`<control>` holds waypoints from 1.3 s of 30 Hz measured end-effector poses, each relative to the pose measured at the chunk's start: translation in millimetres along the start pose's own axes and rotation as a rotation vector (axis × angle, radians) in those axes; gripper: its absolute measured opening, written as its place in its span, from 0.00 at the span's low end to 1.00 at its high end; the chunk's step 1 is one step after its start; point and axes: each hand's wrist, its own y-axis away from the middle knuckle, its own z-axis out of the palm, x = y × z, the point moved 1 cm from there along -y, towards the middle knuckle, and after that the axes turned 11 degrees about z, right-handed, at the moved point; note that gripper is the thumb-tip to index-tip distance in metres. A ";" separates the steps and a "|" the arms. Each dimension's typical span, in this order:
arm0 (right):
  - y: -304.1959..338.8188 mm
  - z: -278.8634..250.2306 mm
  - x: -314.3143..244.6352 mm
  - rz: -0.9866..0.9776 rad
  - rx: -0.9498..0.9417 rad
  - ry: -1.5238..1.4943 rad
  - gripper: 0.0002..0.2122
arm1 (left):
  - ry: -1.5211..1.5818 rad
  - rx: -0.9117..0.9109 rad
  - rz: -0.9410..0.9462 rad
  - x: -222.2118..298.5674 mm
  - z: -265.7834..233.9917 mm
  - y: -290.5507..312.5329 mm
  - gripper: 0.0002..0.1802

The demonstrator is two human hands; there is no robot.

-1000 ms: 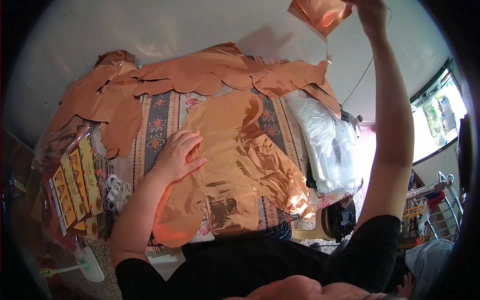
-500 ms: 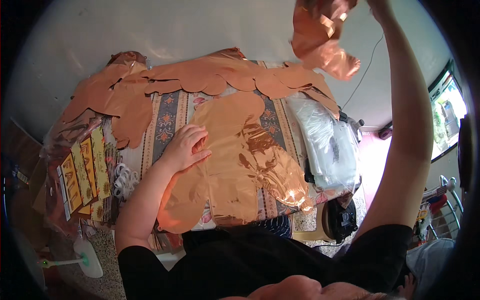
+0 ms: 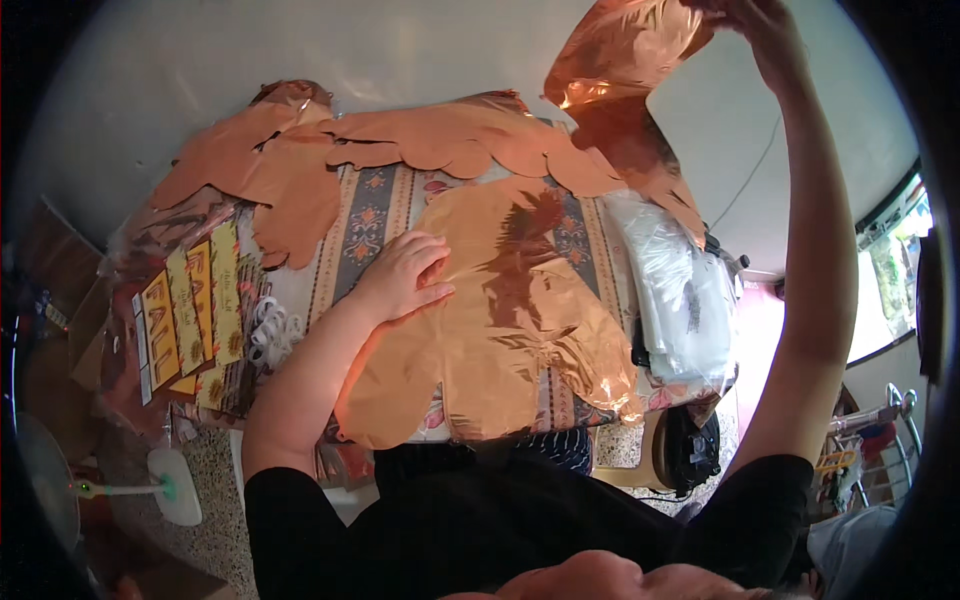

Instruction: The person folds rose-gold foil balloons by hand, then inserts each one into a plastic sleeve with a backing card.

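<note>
A flat, uninflated copper foil balloon (image 3: 490, 320) with rounded lobes lies on the near part of the table. My left hand (image 3: 405, 275) rests on its left edge, fingers curved and thumb apart. Up at the far right, my right hand (image 3: 755, 30) is closed on the top of another copper foil piece (image 3: 630, 70), which hangs from it, shiny and creased. Its lower end comes down over the row of flat foil balloons (image 3: 450, 140) along the far edge. More of the same foil (image 3: 245, 165) is spread at the far left.
Yellow-and-orange printed packs (image 3: 195, 320) and white ribbon coils (image 3: 272, 332) lie at left. Clear plastic bags (image 3: 680, 290) are stacked at right. A patterned cloth (image 3: 365, 225) covers the table, which stands against a wall (image 3: 420, 50). A metal rack (image 3: 890, 440) is at lower right.
The foil piece in my right hand has spread out and come down onto the far right of the foil row. My left hand stays on the near balloon. The view has shifted slightly.
</note>
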 end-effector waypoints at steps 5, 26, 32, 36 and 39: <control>160.7 69.5 4.0 -0.175 -0.338 0.118 0.12 | -0.064 -0.001 -0.045 0.7 -4.1 13.9 0.30; 292.5 109.2 32.8 -0.237 -0.586 -0.014 0.12 | -0.026 -0.038 -0.030 4.2 -5.5 1.4 0.30; 263.8 84.5 34.7 0.086 -1.273 -0.235 0.13 | -0.036 -0.027 -0.028 -0.3 -3.9 4.6 0.29; 259.1 112.9 53.9 0.311 -1.014 -0.088 0.17 | -0.055 0.015 0.004 -3.6 0.3 8.7 0.31; 260.5 173.9 101.8 -0.067 -0.728 0.304 0.23 | -0.045 0.012 -0.030 0.0 -0.9 6.6 0.32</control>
